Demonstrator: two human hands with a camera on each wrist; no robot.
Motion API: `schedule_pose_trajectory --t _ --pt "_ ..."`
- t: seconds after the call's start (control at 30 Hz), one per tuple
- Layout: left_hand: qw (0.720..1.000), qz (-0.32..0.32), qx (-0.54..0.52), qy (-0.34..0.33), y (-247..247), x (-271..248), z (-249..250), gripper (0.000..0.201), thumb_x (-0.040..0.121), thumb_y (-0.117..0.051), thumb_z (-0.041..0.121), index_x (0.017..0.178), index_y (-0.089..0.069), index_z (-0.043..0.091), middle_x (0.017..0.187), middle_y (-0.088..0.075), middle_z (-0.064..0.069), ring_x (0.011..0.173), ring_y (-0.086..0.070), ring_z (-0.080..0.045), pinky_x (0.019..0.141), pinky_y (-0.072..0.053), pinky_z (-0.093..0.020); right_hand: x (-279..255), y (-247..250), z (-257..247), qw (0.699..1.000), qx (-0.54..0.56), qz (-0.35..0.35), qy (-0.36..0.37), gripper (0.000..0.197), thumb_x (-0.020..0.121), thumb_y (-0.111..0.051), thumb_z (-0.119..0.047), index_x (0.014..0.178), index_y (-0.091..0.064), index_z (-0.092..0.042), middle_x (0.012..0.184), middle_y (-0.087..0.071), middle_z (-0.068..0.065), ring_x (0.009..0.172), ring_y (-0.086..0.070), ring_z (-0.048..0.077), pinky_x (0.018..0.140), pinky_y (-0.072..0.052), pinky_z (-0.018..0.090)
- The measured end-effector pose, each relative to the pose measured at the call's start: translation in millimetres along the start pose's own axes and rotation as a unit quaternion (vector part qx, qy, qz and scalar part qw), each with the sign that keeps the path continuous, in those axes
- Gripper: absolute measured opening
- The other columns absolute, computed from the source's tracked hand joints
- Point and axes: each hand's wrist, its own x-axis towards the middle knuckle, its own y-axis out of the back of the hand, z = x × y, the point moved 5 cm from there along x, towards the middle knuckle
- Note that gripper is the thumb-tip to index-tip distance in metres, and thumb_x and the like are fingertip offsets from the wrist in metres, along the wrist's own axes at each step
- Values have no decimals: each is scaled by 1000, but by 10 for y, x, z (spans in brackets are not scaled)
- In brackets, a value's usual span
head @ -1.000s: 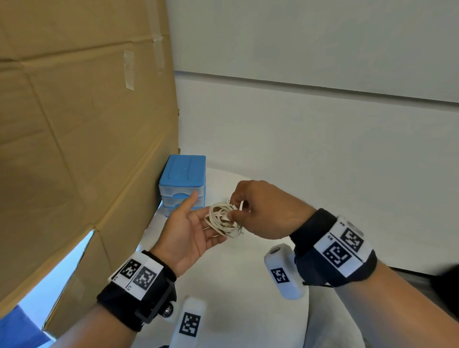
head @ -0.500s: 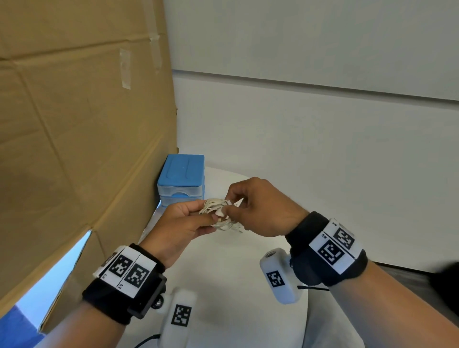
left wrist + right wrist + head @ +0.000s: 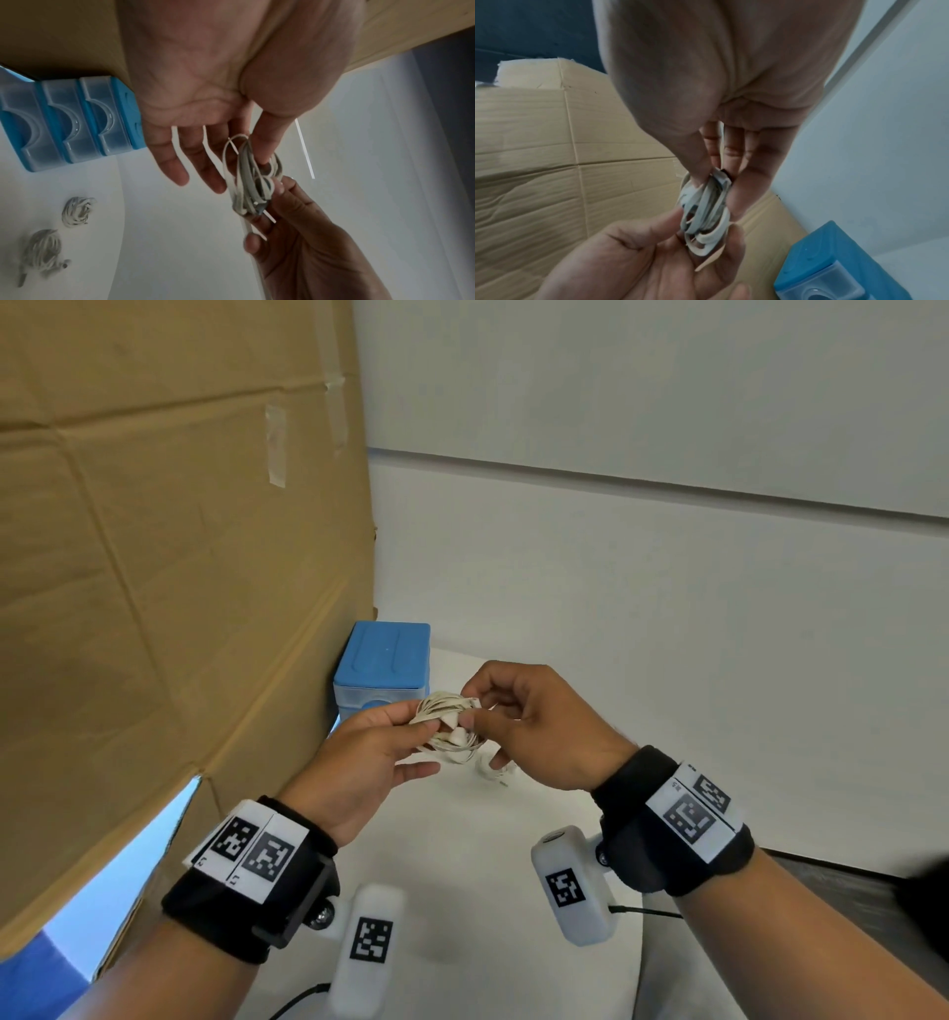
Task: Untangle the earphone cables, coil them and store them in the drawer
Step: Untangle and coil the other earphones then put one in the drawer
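White earphone cable [image 3: 448, 724], wound into a small bundle, sits pinched between the left hand [image 3: 359, 762] and right hand [image 3: 539, 726] above the table [image 3: 462, 865]. Two coiled bundles [image 3: 77, 211] already lie there. Storing seems left: the blue drawer unit [image 3: 382, 667] just behind looks closed.

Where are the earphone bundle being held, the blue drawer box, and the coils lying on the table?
earphone bundle [image 3: 449, 724]: head view, middle loops.
blue drawer box [image 3: 385, 654]: head view, lid.
coils on the table [image 3: 77, 211]: left wrist view, nearer coil's middle.
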Motion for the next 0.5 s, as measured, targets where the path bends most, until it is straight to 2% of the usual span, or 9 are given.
schedule_pose_trajectory --t 0.07,0.13,0.2,0.23,0.33,0.4,0.5 --pt "1000 -12 -21 9 1 -5 11 24 88 -56 13 107 -70 10 101 -72 -6 93 -62 -19 87 -49 -41 -11 -25 -17 1000 9 -4 3 7 94 -62 -10 91 -64 -16 102 -65 15 72 -63 19 62 -61 40" --pt "998 -30 -40 23 -2 -18 7 37 81 -59 22 114 -67 8 105 -70 -9 96 -61 -21 87 -50 -42 -18 -47 -16 999 35 0 -5 9 94 -62 -8 90 -63 -16 101 -65 17 72 -64 17 61 -61 38" --pt "997 -50 -47 35 -27 -34 4 46 81 -59 27 122 -64 9 110 -68 -10 97 -63 -22 84 -52 -42 -21 -51 -5 996 85 9 -20 4 93 -63 -9 92 -64 -12 94 -67 17 70 -66 15 57 -58 31" --pt "996 -60 -48 37 -40 -43 6 46 82 -60 29 124 -63 10 110 -68 -11 96 -64 -22 82 -53 -41 -22 -52 0 993 116 12 -28 3 94 -62 -9 92 -64 -11 88 -69 13 68 -66 15 55 -56 28" --pt "993 -89 -64 38 -72 -57 11 45 78 -69 32 119 -65 15 105 -69 -9 87 -68 -24 77 -57 -39 -22 -24 21 979 199 31 -44 3 94 -62 -7 93 -64 -10 81 -70 8 64 -64 15 57 -56 28" --pt "992 -92 -77 38 -71 -50 22 47 74 -74 29 117 -65 13 102 -69 -9 84 -69 -24 75 -59 -39 -29 -11 28 972 226 53 -39 5 92 -64 -5 93 -66 -9 84 -69 12 66 -64 16 60 -57 29" --pt "998 -59 -30 16 -44 -46 49 34 76 -73 17 109 -66 8 96 -70 -10 80 -70 -21 74 -60 -36 -41 -40 71 967 242 71 -48 6 91 -65 -4 93 -68 -10 84 -69 12 70 -65 18 62 -57 26"
